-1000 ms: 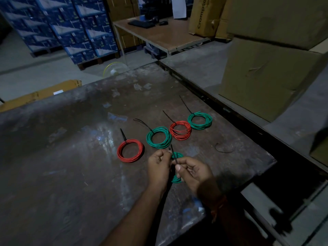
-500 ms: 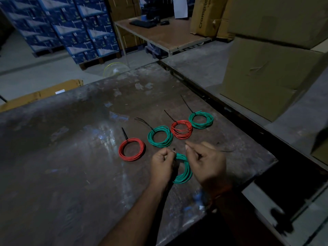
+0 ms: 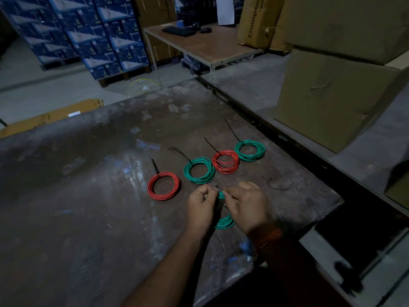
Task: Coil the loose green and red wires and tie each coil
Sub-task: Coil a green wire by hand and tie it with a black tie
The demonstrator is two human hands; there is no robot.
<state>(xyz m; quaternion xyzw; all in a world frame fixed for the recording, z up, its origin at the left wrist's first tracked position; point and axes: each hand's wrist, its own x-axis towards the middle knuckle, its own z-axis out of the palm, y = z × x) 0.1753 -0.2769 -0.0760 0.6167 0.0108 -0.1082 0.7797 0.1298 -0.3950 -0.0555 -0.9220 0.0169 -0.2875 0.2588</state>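
A green wire coil lies between my two hands near the table's front edge, partly hidden by them. My left hand and my right hand both have curled fingers pinching a thin black tie at the coil's top. Behind them, in a slanted row on the dark table, lie tied coils: a red coil, a green coil, a second red coil and a far green coil. A black tie tail sticks up from each.
A loose black tie lies on the table right of my hands. Large cardboard boxes stand on a lower surface to the right. Blue cartons are stacked at the back left, and a brown desk with a keyboard stands behind.
My right hand moved from below the coil up to its top, closing in on my left hand. Both now pinch the tie together above the green coil.
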